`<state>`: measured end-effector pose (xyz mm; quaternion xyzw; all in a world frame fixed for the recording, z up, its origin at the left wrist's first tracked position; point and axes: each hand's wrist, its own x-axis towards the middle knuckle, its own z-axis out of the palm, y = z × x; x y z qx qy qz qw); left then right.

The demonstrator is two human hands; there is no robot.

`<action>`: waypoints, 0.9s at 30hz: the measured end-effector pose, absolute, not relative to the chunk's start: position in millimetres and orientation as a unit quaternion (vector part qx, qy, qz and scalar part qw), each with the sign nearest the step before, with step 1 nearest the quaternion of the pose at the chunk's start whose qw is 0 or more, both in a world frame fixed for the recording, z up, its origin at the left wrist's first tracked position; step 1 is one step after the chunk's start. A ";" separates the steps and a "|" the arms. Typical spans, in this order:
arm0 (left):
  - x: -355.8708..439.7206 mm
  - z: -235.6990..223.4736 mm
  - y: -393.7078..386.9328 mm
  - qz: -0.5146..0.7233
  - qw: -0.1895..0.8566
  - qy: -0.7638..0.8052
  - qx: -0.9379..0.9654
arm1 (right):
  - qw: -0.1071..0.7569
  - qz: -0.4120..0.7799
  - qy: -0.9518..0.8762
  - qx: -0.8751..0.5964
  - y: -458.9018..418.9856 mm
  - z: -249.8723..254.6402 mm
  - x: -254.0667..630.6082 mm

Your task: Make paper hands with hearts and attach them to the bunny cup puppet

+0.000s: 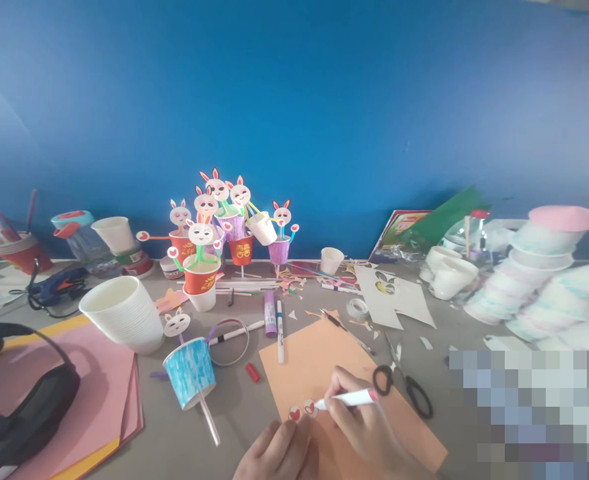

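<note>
As R hand clamps marker | L hand @ discs, can't tell grip | headset cropped

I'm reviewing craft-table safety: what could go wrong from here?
The red marker in the right hand meets a small disc near the left hand; a slip might mark that hand or the orange sheet.
The scissors lie near the right hand and might get bumped.
The red cap, lying loose, could roll away.
</note>
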<state>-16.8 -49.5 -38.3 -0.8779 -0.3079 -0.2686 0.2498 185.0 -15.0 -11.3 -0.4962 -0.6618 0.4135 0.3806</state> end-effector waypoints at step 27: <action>-15.9 -31.5 -49.7 -0.262 0.246 -0.312 -0.880 | 0.373 0.444 -0.652 -0.489 -16.3 -7.8 183.0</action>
